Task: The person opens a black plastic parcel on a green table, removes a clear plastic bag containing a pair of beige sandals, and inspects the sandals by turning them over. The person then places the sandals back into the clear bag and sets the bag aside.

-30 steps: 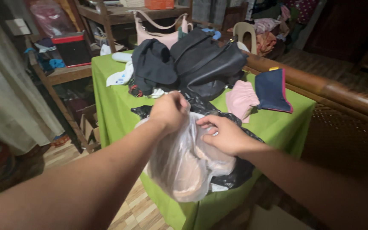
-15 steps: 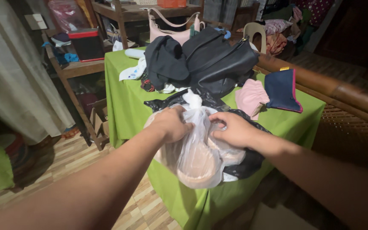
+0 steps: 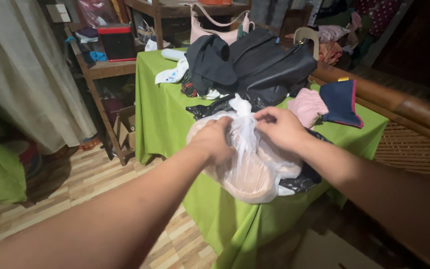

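At the near corner of the table: 2 bare hands work on a clear plastic bag (image 3: 247, 164) that bulges over the edge of the green tablecloth (image 3: 160, 119).
Left hand: the left hand (image 3: 217, 139) lies on the bag's left shoulder, fingers curled and pressed into the plastic, gripping it.
Right hand: the right hand (image 3: 279, 127) is at the bag's top, thumb and first fingers pinching the gathered film beside a twisted white tuft at the neck.
Bag contents: pale, peach-coloured soft pieces show through the film; what they are is hard to tell.
Under the bag: a crumpled black plastic bag (image 3: 304, 174) lies beneath and to the right of it, touching it.
What has changed: half a second ago the neck was looser and the right hand lay lower on the film; now that hand is higher and the top is bunched into a tuft.
What that suggests: the bag's mouth looks gathered shut, with the hands working at the neck.
Middle of the table: a black handbag (image 3: 269, 65) and a dark folded garment (image 3: 210, 62) are heaped together, well apart from the hands.
Right edge of the table: a pink cloth (image 3: 307, 105) lies just beside a navy pouch with a pink border (image 3: 342, 102).
Far edge: a pink shoulder bag (image 3: 220, 30) stands behind the heap.
Left of the table: a wooden shelf (image 3: 110, 69) holds a dark box with a red lid (image 3: 117, 42).
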